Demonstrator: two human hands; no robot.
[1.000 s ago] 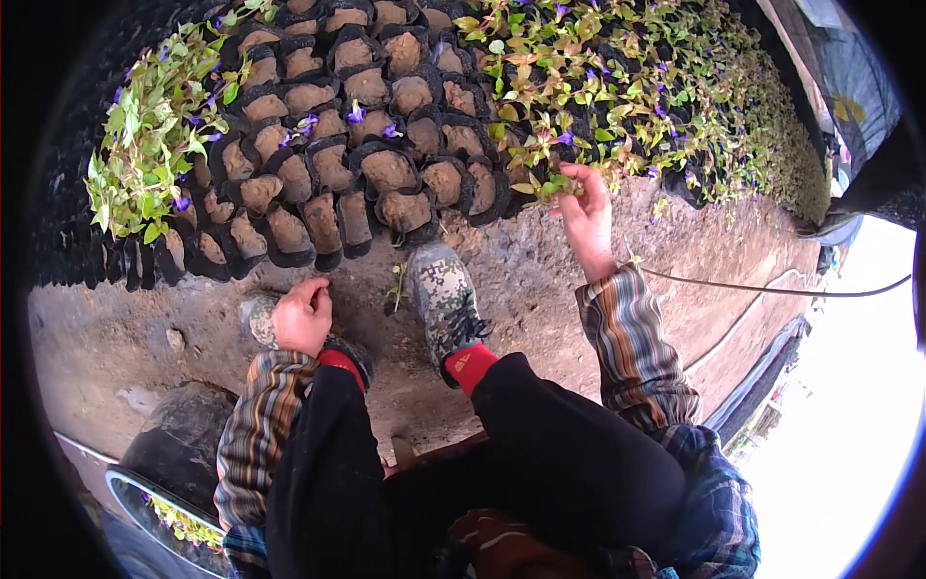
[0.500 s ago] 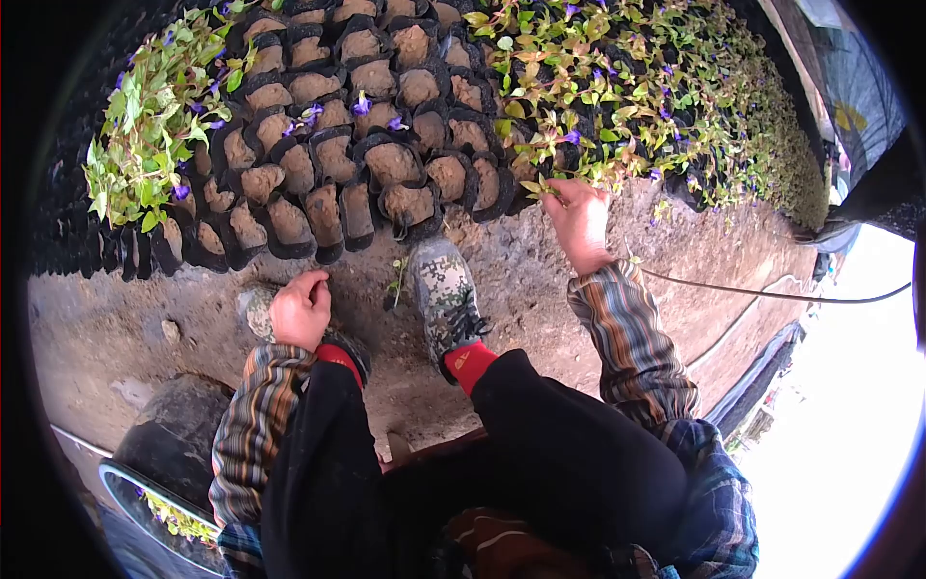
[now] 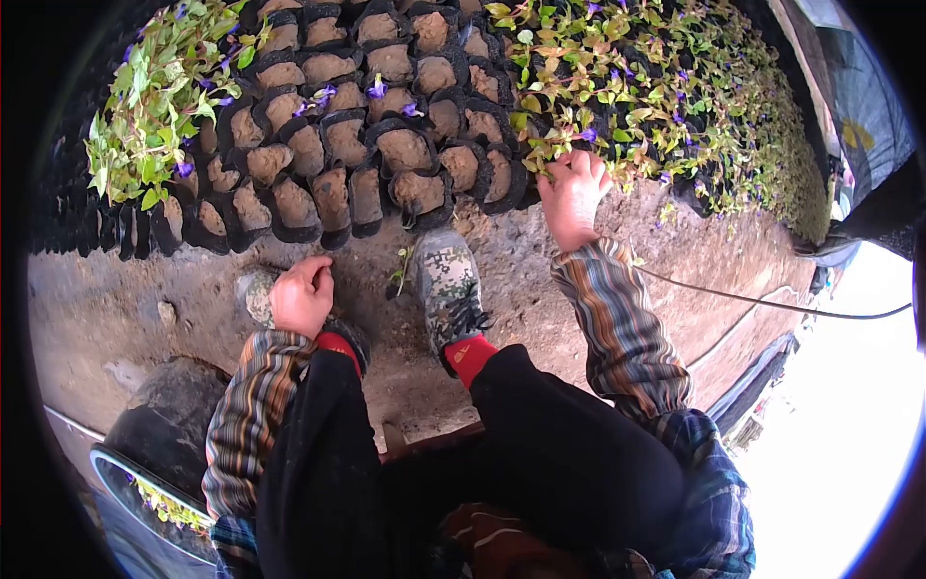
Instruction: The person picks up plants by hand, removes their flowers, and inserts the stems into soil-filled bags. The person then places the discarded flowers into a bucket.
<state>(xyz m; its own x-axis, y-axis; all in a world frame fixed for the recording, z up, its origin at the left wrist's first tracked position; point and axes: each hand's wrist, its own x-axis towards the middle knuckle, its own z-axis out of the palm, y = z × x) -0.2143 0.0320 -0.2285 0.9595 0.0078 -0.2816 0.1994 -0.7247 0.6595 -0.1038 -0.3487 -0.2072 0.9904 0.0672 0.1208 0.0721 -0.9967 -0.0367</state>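
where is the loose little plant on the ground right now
In the head view, the little plant lies just left of the person's right shoe, between it and the left hand.

I can't make out any words or numbers from here. The nearest thing to a brand is a small yellowish mark (image 3: 462, 354) on the red sock (image 3: 475, 364), just below the middle of the frame; it's too small for me to read. Up at the upper right there's a yellow patch (image 3: 857, 136) on the bluish sheet (image 3: 861, 82), and I can't tell whether that's printing.
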